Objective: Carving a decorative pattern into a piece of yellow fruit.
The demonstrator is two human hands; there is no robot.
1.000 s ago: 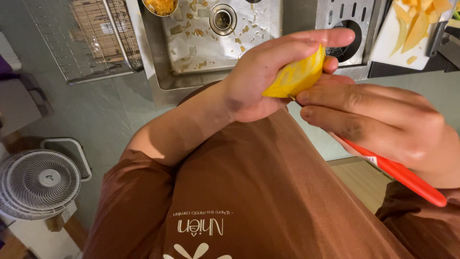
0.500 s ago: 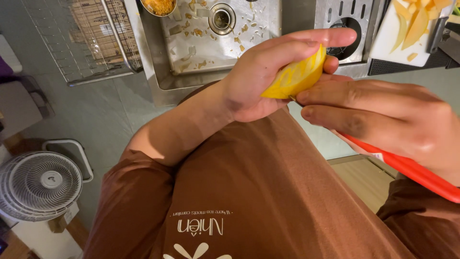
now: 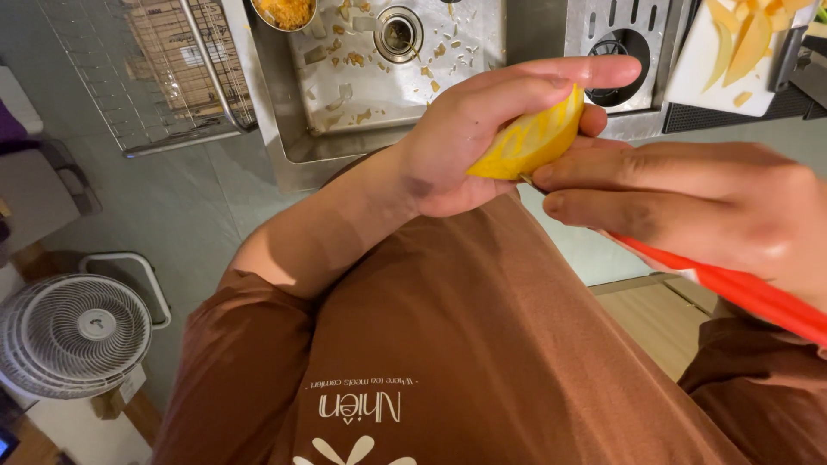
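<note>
Since 0.5 s ago: red-handled knife shifts slightly rightward; both hands hold position. Left hand has fingers closed around the yellow peeled fruit piece, held above the brown shirt. Right hand grips the knife, fingertips touching the fruit. Steel sink with peel scraps lies beyond

grey table with sunken steel sink holding peel scraps; wire rack far left, white cutting board far right.
</note>
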